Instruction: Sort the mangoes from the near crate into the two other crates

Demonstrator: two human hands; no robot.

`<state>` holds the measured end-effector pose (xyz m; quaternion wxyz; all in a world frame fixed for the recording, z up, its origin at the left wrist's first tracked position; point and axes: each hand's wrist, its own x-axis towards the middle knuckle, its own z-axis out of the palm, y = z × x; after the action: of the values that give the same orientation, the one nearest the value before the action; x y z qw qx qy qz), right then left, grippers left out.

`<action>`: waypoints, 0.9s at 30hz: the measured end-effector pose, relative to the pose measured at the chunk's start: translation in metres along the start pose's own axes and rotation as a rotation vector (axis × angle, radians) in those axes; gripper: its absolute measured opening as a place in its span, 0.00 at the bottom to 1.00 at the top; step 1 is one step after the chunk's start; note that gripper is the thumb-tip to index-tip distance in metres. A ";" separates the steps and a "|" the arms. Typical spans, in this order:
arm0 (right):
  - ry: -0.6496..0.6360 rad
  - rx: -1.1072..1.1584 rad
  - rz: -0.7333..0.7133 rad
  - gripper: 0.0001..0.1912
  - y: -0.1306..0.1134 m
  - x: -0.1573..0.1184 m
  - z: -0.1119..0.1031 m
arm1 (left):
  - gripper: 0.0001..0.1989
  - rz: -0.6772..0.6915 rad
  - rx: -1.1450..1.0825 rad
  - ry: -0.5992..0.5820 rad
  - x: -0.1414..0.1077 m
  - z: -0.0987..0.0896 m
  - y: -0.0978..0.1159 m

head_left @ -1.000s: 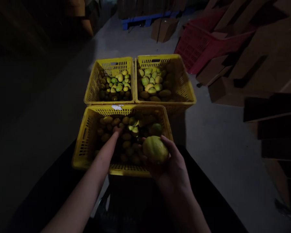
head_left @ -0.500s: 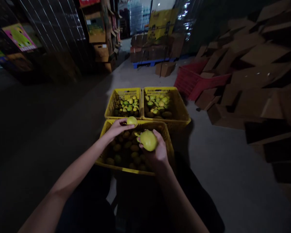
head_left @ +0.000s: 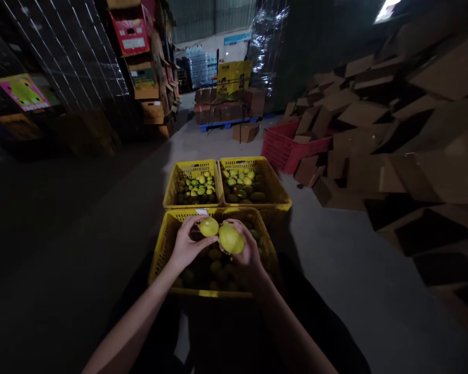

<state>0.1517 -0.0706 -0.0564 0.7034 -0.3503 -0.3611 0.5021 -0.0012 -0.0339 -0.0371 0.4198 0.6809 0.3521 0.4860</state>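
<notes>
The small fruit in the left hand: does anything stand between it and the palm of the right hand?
Yes: the large fruit, held by the right hand, is between. Whether it touches the small fruit is unclear.

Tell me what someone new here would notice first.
Probably the smaller yellow-green fruit in the left hand and the larger fruit in the right hand, both bright above the near yellow crate. Next, two more yellow crates of fruit just beyond it. Then the red crate beside piled cardboard boxes on the picture's right.
</notes>
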 end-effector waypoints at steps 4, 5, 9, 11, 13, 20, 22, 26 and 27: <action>0.026 -0.059 -0.041 0.09 -0.006 0.001 0.005 | 0.23 0.109 0.127 -0.016 -0.004 0.001 0.005; 0.030 -0.083 -0.064 0.08 -0.009 0.000 0.006 | 0.23 0.117 0.136 -0.013 -0.005 0.001 0.007; 0.014 -0.221 -0.162 0.07 -0.020 -0.004 0.008 | 0.23 0.131 0.137 -0.005 -0.007 0.001 0.009; 0.002 -0.274 -0.177 0.07 -0.024 -0.006 0.008 | 0.23 0.141 0.120 -0.006 -0.008 0.001 0.009; -0.013 -0.309 -0.162 0.07 -0.026 -0.006 0.006 | 0.23 0.150 0.105 -0.008 -0.010 0.000 0.009; -0.039 -0.345 -0.132 0.09 -0.021 -0.005 0.003 | 0.24 0.139 0.136 -0.006 -0.009 -0.002 0.010; -0.026 -0.344 -0.111 0.10 -0.020 -0.005 0.004 | 0.24 0.132 0.144 0.007 -0.007 -0.002 0.008; -0.032 -0.318 -0.055 0.10 -0.022 -0.006 0.007 | 0.22 0.084 0.059 0.029 -0.006 0.002 0.002; -0.049 -0.290 -0.032 0.11 -0.022 -0.007 0.008 | 0.22 0.047 0.014 0.025 -0.006 0.004 0.001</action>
<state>0.1534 -0.0813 -0.0352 0.6444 -0.4300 -0.4525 0.4417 0.0008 -0.0404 -0.0386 0.3993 0.6856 0.3446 0.5017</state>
